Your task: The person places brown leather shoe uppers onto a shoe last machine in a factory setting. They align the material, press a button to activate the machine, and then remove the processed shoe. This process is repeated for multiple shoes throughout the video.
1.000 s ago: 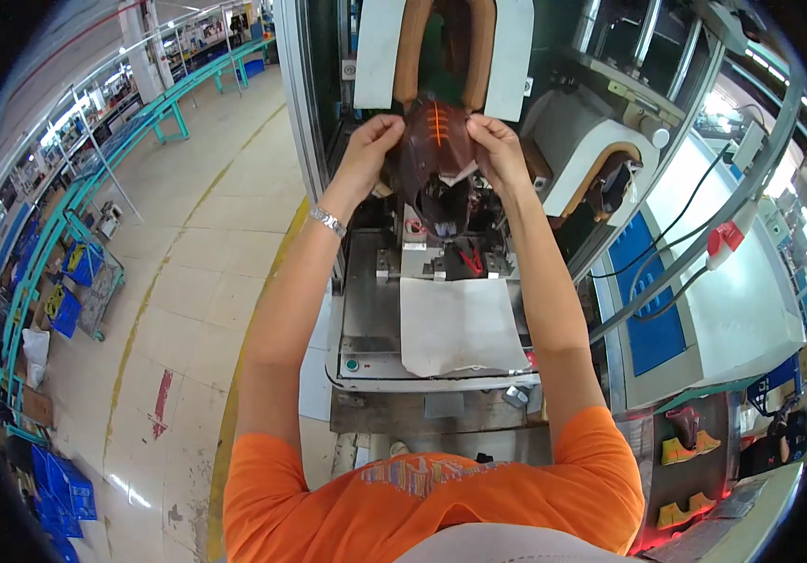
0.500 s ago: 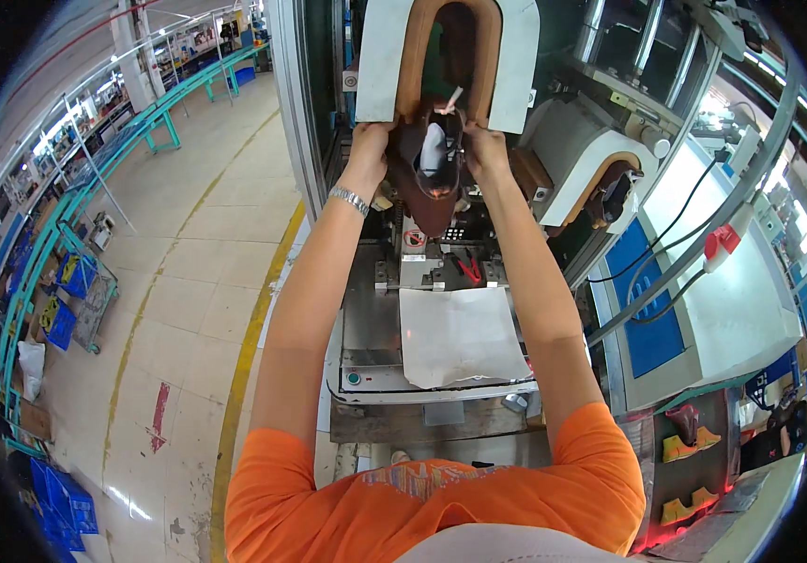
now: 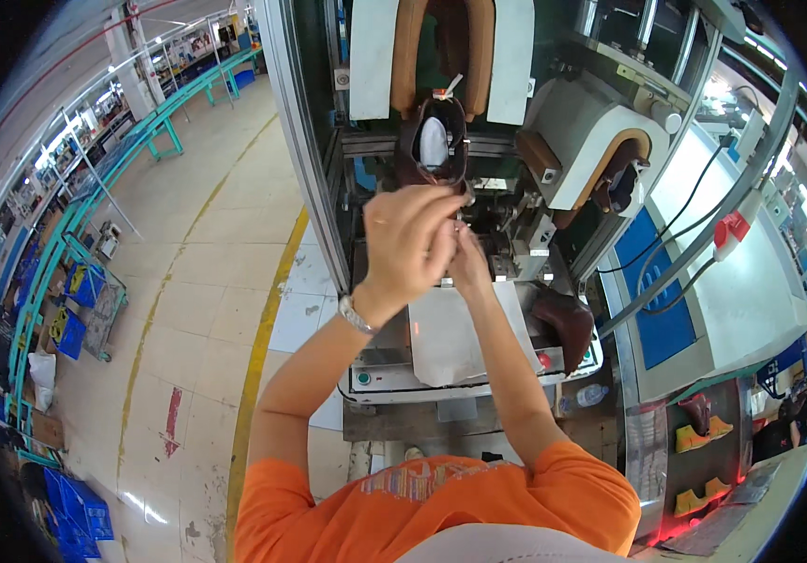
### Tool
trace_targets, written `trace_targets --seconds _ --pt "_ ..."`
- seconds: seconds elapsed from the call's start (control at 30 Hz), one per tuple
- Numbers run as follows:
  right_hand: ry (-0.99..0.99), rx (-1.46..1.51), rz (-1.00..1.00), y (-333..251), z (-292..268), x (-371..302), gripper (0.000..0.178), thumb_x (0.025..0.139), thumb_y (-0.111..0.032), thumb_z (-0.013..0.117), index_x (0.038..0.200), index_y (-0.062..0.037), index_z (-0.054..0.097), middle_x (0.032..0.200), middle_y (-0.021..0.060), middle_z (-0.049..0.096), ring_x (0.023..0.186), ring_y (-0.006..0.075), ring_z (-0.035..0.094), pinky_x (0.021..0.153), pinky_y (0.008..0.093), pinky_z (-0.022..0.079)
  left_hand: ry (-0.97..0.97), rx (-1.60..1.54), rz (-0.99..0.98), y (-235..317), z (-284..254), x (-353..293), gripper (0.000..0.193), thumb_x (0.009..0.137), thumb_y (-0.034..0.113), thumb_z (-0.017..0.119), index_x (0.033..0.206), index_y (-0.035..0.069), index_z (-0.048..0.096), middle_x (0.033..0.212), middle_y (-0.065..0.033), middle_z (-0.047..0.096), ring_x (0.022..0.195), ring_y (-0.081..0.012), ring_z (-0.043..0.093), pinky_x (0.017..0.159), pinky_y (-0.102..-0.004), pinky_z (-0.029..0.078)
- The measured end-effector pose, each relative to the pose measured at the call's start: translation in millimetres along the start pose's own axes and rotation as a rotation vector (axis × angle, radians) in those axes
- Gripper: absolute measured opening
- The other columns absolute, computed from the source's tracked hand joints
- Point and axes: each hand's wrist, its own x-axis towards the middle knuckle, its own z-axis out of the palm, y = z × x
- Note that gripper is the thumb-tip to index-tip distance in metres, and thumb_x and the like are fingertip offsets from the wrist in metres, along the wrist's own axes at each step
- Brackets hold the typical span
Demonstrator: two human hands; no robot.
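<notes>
A dark brown leather shoe upper (image 3: 408, 150) sits in the machine, beneath a white arch-shaped head with a tan padded lining (image 3: 407, 56). Inside its opening shows a white piece, and a pale tab sticks up behind. My left hand (image 3: 403, 239) is just in front of the upper, its fingers bent and drawn together toward the right hand. Close beside it, my right hand (image 3: 467, 261) has its fingertips pinched. Whatever is between the fingers, if anything, is too small to make out. On the right of the worktop lies another brown leather shoe upper (image 3: 568, 324).
A white sheet (image 3: 441, 352) covers part of the metal worktop, near a green button (image 3: 363, 378). At right, a second arched head (image 3: 591, 141) holds another dark upper. Yellow shoe pieces (image 3: 704, 433) lie on a rack at lower right. A grey post (image 3: 305, 141) stands at left.
Both hands have let go of the upper's sides and come nearer and together in front of it. The brown upper on the worktop's right now shows.
</notes>
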Motion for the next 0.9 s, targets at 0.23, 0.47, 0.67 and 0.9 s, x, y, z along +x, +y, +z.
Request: trace_targets --seconds 0.23,0.47,0.67,0.9 --pt "-0.121 0.255 0.209 26 35 9 0.036 0.091 -0.034 0.047 0.12 -0.0142 0.049 0.116 0.0029 0.058 0.109 0.0174 0.053 0.099 0.0408 0.038 -0.439 0.39 -0.137 -14 -8 17 0.029 0.075 0.009 0.056 0.104 0.006 0.056 0.103 -0.0046 0.055 0.102 -0.0207 0.05 0.086 -0.0433 0.032" --pt "-0.118 0.222 0.173 35 9 53 0.038 0.091 -0.036 0.046 0.12 -0.0118 0.049 0.113 0.0063 0.059 0.1 0.0181 0.058 0.088 0.0352 0.047 -0.413 0.426 -0.177 -6 13 -20 0.043 0.071 0.008 0.057 0.114 0.006 0.05 0.115 -0.0057 0.049 0.115 -0.0199 0.04 0.09 -0.0481 0.028" --pt "-0.258 0.189 0.187 23 27 26 0.044 0.094 -0.036 0.039 0.131 -0.0131 0.039 0.129 0.0062 0.047 0.117 0.0205 0.047 0.098 0.0389 0.039 -0.4 0.375 -0.264 -4 12 -18 0.046 0.072 0.009 0.057 0.117 0.006 0.049 0.115 -0.0071 0.047 0.118 -0.021 0.037 0.092 -0.0508 0.027" --pt "-0.192 1.137 0.545 -7 54 17 0.042 0.093 -0.032 0.039 0.13 -0.013 0.038 0.131 0.0051 0.043 0.118 0.022 0.044 0.099 0.0381 0.037 -0.35 0.322 -0.379 15 11 -14 0.052 0.073 0.012 0.059 0.121 0.003 0.045 0.121 -0.0097 0.044 0.12 -0.0243 0.034 0.094 -0.0557 0.026"
